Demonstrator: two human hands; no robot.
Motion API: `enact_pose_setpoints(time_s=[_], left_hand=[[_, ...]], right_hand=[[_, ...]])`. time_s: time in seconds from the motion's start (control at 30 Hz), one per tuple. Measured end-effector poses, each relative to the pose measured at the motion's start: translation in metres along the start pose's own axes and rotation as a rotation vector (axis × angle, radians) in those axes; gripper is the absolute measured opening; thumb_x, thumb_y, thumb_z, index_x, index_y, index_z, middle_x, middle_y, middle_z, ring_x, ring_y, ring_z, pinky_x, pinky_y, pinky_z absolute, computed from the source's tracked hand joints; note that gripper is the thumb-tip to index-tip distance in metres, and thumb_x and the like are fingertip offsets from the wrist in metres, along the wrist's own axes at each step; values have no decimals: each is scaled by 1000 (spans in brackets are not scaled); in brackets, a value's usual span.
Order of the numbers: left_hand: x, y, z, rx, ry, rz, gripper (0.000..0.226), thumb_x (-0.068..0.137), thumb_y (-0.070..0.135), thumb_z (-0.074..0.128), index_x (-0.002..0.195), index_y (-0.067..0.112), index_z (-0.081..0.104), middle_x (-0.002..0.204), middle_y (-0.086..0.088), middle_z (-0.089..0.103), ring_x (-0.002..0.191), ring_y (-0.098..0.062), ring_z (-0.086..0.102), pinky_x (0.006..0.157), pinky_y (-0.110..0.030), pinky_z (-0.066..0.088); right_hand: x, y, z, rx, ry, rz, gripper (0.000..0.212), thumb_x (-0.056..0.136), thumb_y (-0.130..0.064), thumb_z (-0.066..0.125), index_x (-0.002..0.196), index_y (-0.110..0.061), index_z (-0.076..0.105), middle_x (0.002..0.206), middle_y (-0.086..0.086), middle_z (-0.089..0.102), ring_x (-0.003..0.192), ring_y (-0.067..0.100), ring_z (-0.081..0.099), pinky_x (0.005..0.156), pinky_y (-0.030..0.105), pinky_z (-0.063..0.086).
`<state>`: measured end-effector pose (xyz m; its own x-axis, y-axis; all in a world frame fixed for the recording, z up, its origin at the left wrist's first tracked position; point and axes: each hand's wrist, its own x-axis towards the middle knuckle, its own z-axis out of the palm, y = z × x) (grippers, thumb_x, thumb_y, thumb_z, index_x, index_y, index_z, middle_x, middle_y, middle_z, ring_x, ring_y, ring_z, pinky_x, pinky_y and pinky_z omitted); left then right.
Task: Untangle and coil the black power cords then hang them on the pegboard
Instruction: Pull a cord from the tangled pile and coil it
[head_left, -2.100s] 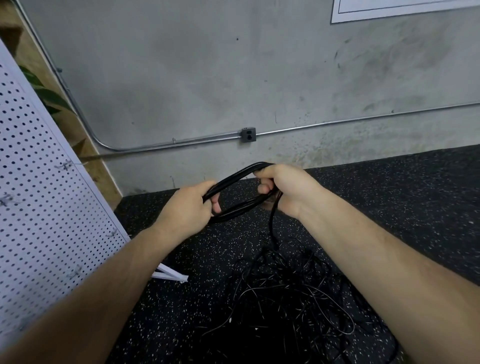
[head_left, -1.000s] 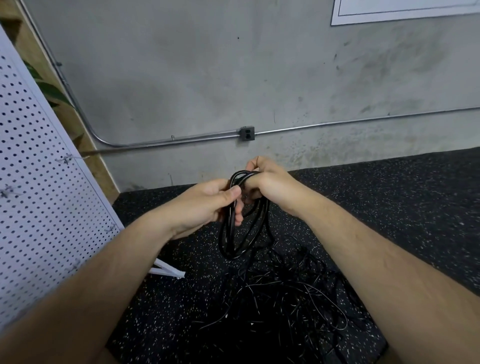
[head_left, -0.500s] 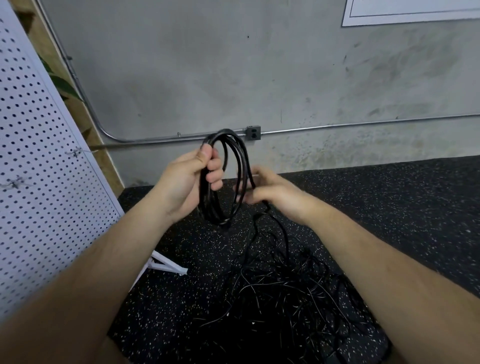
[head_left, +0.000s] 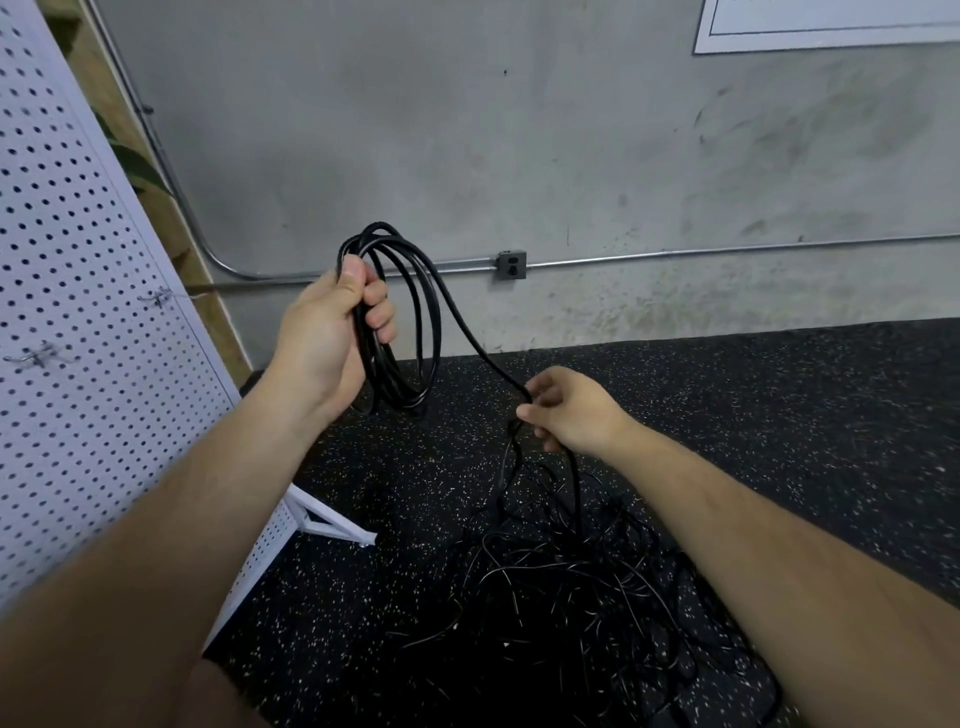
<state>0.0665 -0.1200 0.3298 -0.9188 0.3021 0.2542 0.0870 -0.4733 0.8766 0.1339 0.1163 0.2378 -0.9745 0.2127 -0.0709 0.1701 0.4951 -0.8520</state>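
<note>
Head view: left hand (head_left: 322, 338) grips coil (head_left: 384, 379), right hand (head_left: 576, 410) pinches cord (head_left: 484, 355) trailing into indistinct tangle (head_left: 571, 587).

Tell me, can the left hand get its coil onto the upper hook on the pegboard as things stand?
Probably yes: nothing stands between the left hand and the upper hook. But the coil trails a cord through the right hand into the tangle on the floor, which could hold it back.

Open floor (head_left: 779, 415) lies to the right of the tangled cord pile (head_left: 571, 597). Leftward, the slanted pegboard (head_left: 78, 364) and its hooks (head_left: 158, 298) stand near the coil (head_left: 428, 322); a strand (head_left: 470, 338) stretches from coil to right hand (head_left: 576, 410), crossing the gap between
</note>
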Motion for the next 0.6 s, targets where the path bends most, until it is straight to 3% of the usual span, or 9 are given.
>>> enact_pose_setpoints(time_s=[0.07,0.17,0.23,0.4,0.53,0.6], left_hand=[[1,-1,-3,13,7,7,22,110,26,39,93,14,47,68,7,43,56,-8,36,53,-21,35],[0,-4,0,21,11,-8,20,110,25,39,93,15,47,68,7,44,56,-8,37,53,-21,36],[-3,-7,5,41,-7,-34,21,109,25,41,92,15,47,69,6,46,57,-8,40,54,-21,37],[-16,-24,23,217,-48,-99,23,109,27,42,92,14,52,73,5,58,65,-12,58,67,-28,45],[-17,-43,28,396,28,-103,28,109,27,42,89,14,55,77,1,61,68,-14,66,72,-33,51],[-14,-51,23,507,81,-107,29,109,30,43,89,13,58,77,2,62,64,-11,64,72,-34,52]], right_hand=[[-3,2,-1,-99,-49,34,18,98,-22,68,111,-14,58,92,11,71,67,17,62,57,25,53],[-5,7,2,-217,-101,42,16,102,-24,59,97,-12,68,91,9,75,62,17,56,58,30,46],[-7,6,4,-222,-111,52,16,104,-22,55,101,-11,67,91,4,75,55,11,52,53,24,42],[-12,-4,5,-15,-31,15,10,103,-13,56,112,-14,61,93,2,73,64,5,59,58,19,45],[-14,-15,5,101,79,-34,13,104,-12,54,115,-14,60,100,1,72,75,4,69,47,15,41],[-18,-19,2,124,109,-78,16,105,-11,51,119,-14,57,106,3,70,59,-9,61,44,12,38]])
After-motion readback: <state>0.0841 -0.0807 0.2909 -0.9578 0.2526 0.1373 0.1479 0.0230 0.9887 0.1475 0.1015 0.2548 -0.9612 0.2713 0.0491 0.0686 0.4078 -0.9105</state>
